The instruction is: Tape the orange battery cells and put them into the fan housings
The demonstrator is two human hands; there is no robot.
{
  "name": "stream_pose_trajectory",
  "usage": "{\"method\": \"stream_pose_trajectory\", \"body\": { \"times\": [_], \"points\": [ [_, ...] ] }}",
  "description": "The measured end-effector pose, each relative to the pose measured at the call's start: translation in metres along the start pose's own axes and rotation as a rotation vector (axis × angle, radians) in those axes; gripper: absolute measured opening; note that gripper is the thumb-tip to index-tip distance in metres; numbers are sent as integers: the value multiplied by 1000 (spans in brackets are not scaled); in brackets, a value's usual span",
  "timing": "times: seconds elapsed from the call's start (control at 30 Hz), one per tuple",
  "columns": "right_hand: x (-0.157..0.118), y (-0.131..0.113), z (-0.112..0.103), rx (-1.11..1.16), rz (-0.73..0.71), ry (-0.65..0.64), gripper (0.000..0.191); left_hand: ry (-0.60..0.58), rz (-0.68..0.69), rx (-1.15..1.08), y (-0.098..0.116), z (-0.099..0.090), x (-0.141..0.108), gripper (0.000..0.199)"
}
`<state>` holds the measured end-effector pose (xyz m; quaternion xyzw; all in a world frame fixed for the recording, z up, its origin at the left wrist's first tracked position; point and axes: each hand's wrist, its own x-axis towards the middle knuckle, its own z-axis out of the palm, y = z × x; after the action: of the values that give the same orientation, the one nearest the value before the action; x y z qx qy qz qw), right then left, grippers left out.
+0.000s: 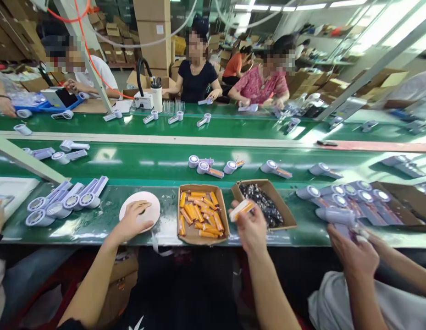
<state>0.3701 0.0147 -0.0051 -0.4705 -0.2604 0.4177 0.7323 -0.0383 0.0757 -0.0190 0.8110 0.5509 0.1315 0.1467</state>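
Observation:
My left hand [135, 217] lies over a flat white roll [151, 206] on the bench, fingers apart and resting on its face. From the roll's near edge a pale strip [159, 245] hangs down. My right hand [252, 227] grips an orange battery [246, 207] that has a white piece at its left end. Between my hands stands a cardboard box [203, 240] of orange cylindrical batteries [198, 211]. Just behind my right hand is another cardboard box [284, 222], filled with small dark parts [259, 199].
Pale purple handheld fan bodies lie in a group [71, 200] at left and a pile [346, 197] at right. More ride the green conveyor [157, 160]. A co-worker's hands [355, 252] hold a fan body at right. Several people sit across the line.

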Motion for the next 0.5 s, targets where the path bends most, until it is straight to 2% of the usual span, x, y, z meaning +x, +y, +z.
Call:
{"method": "stream_pose_trajectory", "body": {
  "times": [0.07,0.1,0.13,0.23,0.3,0.33,0.4,0.5],
  "points": [
    [-17,21,3,-74,161,-98,65,57,146,51,19,-4,49,45],
    [-22,30,6,-97,217,-132,68,48,217,121,35,-4,80,43],
    [-25,37,8,-109,248,-152,71,-12,282,204,52,-2,115,46],
    [-25,48,9,-125,249,-170,72,-106,338,287,98,17,226,64],
    [-25,52,4,-153,241,-192,70,-163,350,316,116,37,287,67],
    [-26,53,1,-169,238,-212,69,-199,360,326,121,47,311,65],
    [-28,57,-6,-196,228,-260,67,-267,377,343,127,63,342,57],
    [-31,63,-13,-196,213,-310,66,-319,387,369,118,70,360,53]
  ]
}}
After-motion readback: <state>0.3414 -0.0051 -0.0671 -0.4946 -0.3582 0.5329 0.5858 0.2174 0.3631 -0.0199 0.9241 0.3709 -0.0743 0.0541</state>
